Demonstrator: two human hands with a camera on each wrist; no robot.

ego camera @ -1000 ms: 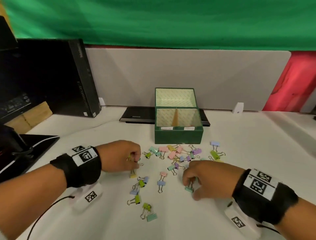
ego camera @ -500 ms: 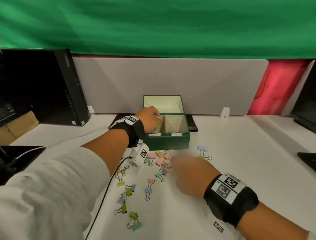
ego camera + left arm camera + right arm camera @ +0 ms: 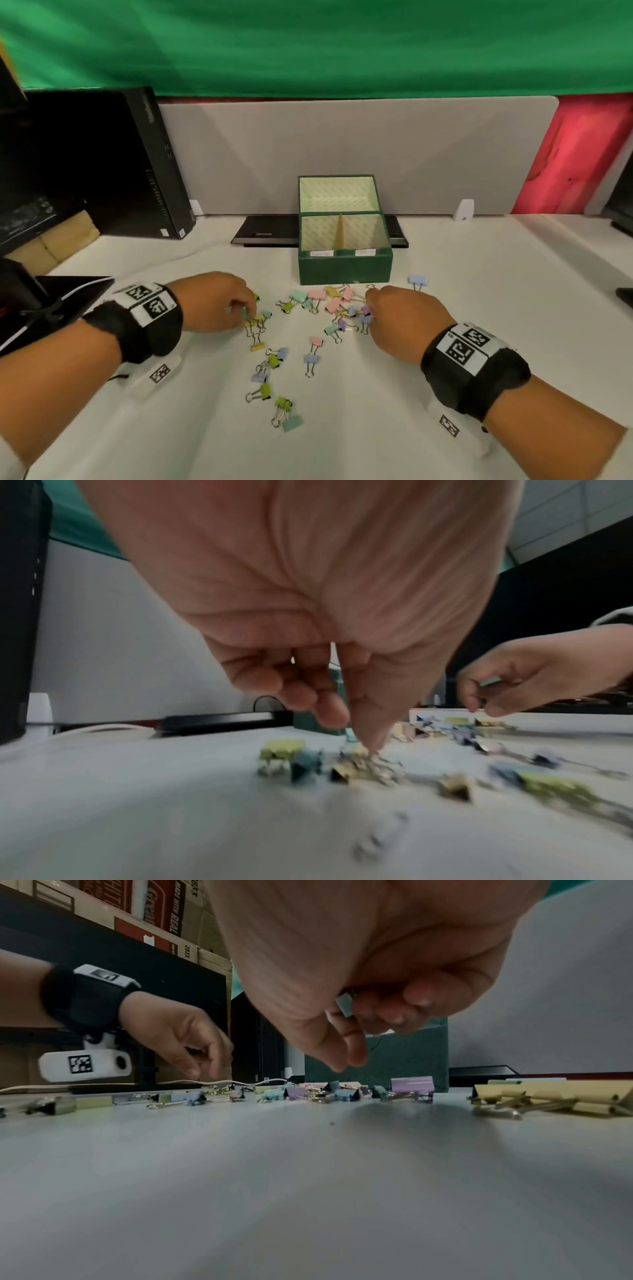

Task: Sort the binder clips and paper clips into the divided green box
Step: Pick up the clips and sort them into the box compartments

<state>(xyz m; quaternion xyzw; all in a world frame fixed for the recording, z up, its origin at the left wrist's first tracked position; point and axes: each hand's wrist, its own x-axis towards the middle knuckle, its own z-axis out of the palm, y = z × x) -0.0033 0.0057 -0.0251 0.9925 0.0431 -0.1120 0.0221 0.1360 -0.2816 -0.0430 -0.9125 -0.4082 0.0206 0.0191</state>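
The green box (image 3: pixel 344 270) stands open at the table's middle, with a divider between two compartments and its lid upright behind. Pastel binder clips (image 3: pixel 317 296) lie scattered in front of it. My left hand (image 3: pixel 251 313) is down on a small cluster of clips at the left of the spread. Its thumb (image 3: pixel 369 739) and forefinger close on a binder clip (image 3: pixel 350 735) there. My right hand (image 3: pixel 369 310) hovers over the purple clips near the box. A pale teal binder clip (image 3: pixel 344 1005) is tucked in its curled fingers, while the thumb and forefinger point down.
A black computer tower (image 3: pixel 137 164) stands at the back left. A flat black device (image 3: pixel 263 233) lies behind the box, and a grey partition (image 3: pixel 342 144) closes off the back. A dark pad with a white cable (image 3: pixel 68 294) sits at the left edge.
The left hand reached to the box's left compartment and has come back down to the clips. The right hand moved from a teal clip toward the pile nearer the box.
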